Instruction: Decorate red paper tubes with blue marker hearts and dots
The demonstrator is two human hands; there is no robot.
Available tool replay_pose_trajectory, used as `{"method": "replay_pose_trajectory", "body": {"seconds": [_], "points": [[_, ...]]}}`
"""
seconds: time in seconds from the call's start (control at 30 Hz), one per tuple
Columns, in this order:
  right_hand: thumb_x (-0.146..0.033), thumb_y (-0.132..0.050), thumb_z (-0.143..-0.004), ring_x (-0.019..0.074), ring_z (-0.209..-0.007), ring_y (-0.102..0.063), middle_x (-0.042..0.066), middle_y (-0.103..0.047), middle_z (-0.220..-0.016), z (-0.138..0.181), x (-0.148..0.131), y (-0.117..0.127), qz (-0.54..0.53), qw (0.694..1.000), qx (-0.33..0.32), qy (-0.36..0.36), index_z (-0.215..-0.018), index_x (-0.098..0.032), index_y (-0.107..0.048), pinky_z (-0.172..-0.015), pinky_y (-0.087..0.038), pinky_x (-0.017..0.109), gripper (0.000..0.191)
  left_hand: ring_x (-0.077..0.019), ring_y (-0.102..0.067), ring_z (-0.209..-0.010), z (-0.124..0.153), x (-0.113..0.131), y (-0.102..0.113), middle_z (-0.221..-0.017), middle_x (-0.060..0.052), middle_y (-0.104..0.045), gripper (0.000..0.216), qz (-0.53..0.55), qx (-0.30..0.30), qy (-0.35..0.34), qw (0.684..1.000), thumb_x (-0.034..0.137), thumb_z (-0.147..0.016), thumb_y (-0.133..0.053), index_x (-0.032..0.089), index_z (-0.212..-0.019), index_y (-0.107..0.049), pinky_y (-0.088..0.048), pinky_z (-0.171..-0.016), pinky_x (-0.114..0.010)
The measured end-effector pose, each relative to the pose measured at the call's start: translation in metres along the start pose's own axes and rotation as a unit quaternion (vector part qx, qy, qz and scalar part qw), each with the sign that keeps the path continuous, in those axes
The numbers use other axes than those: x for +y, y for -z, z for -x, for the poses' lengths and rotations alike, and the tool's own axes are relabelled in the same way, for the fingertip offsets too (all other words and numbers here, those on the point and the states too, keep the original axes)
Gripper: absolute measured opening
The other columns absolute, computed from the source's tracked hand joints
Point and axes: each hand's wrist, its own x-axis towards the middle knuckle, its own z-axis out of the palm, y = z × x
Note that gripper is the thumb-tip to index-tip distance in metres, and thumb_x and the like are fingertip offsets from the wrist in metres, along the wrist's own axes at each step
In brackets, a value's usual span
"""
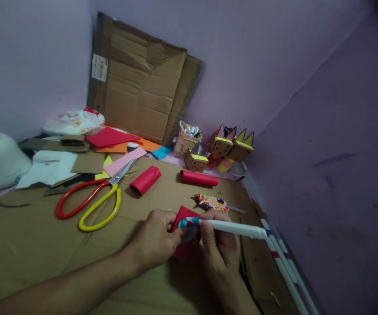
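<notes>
The left hand (156, 238) has a narrow grip pinching a red paper piece (182, 252) between both hands; the right hand's (220, 238) grip closes round a slim white marker (238, 229). Beyond lie two rolled red paper tubes (199, 178) and one pair of red-and-yellow-handled scissors (114, 179). Fingers hide the marker's tip.

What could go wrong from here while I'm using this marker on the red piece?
The white marker's blue end is close to the left hand's thumb, so a slip might mark skin or smear the red piece.

What looks like a glue gun lies just beyond the right hand; if hot, knuckles could brush it, though I can't tell whether it's on.

The two red rolls lie on their sides and might roll if bumped.
</notes>
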Motion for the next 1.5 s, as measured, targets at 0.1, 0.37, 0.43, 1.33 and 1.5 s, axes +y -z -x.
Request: {"method": "replay_pose_trajectory", "body": {"seconds": [0.1, 0.37, 0.43, 1.33, 1.5], "points": [[-0.026, -0.049, -0.091, 0.0144, -0.062, -0.054, 0.001, -0.059, -0.077, -0.0017, -0.0035, 0.0000, 0.011, 1.000, -0.011, 0.015, -0.092, -0.023, -0.057, -0.053, -0.040, 0.026, 0.009, -0.0114, -0.038, -0.054, 0.0000, -0.0008, 0.0002, -0.057, 0.001, -0.050, 0.029, -0.017, 0.005, -0.001, 1.000, 0.043, -0.063, -0.065, 0.015, -0.061, -0.058, -0.029, -0.048, -0.022], [-0.024, -0.049, -0.091, 0.0171, -0.070, -0.058, 0.002, -0.061, -0.081, -0.0011, -0.0042, -0.0013, -0.004, 1.000, -0.023, -0.003, -0.092, -0.024, -0.057, -0.059, -0.044, 0.029, 0.007, -0.0119, -0.038, -0.054, 0.0000, -0.0036, 0.0003, -0.058, 0.001, -0.050, 0.030, -0.027, 0.016, -0.002, 1.000, 0.045, -0.062, -0.066, 0.015, -0.062, -0.059, -0.027, -0.047, -0.022], [-0.024, -0.049, -0.091, 0.0169, -0.069, -0.058, 0.002, -0.061, -0.080, -0.0011, -0.0046, -0.0013, -0.005, 0.999, -0.032, -0.012, -0.092, -0.024, -0.056, -0.059, -0.044, 0.029, 0.008, -0.0120, -0.038, -0.054, -0.0001, -0.0028, 0.0002, -0.058, 0.001, -0.050, 0.032, -0.021, 0.012, -0.002, 1.000, 0.046, -0.061, -0.066, 0.015, -0.062, -0.059, -0.027, -0.047, -0.022], [-0.026, -0.050, -0.090, 0.0174, -0.068, -0.058, 0.003, -0.062, -0.077, -0.0026, -0.0046, -0.0017, 0.006, 0.999, -0.013, -0.030, -0.089, -0.023, -0.057, -0.060, -0.043, 0.030, 0.008, -0.0115, -0.039, -0.056, -0.0005, -0.0049, 0.0006, -0.059, 0.000, -0.051, 0.024, -0.009, 0.008, -0.027, 1.000, 0.038, -0.066, -0.065, 0.014, -0.065, -0.061, -0.031, -0.049, -0.021], [-0.026, -0.049, -0.091, 0.0195, -0.070, -0.059, -0.001, -0.056, -0.064, -0.0031, -0.0051, -0.0005, 0.008, 0.999, -0.020, -0.034, -0.091, -0.023, -0.056, -0.061, -0.043, 0.031, 0.008, -0.0103, -0.035, -0.053, -0.0009, -0.0043, 0.0012, -0.056, 0.002, -0.046, 0.024, -0.011, 0.011, -0.017, 1.000, 0.038, -0.064, -0.064, 0.015, -0.062, -0.058, -0.027, -0.046, -0.021]]}}
